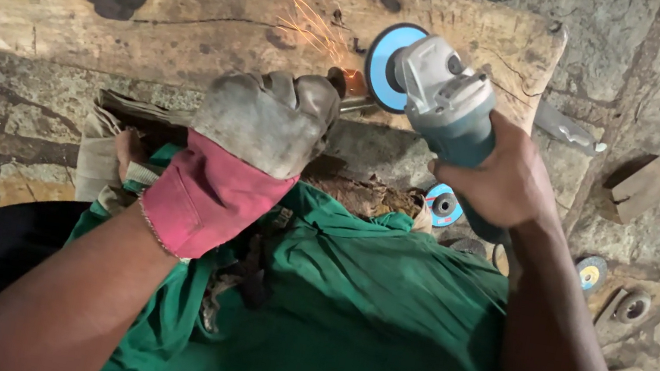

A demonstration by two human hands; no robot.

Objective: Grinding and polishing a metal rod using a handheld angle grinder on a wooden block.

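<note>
My left hand (266, 119) wears a dirty grey glove with a pink cuff and is closed around a small metal piece (352, 86) whose tip glows orange. My bare right hand (505, 181) grips the teal body of an angle grinder (447, 98). Its blue disc (385, 63) touches the metal piece, and orange sparks (310, 26) fly up and to the left over a long wooden block (198, 17). Both hands work just above the block's near edge. Most of the metal piece is hidden inside the glove.
A green cloth (346, 310) covers my lap below the hands. Spare grinding discs (442, 204) (591, 273) lie on the stone floor to the right, with a small open box (633, 187) and a flat metal part (569, 130). Cracked stone slabs surround the block.
</note>
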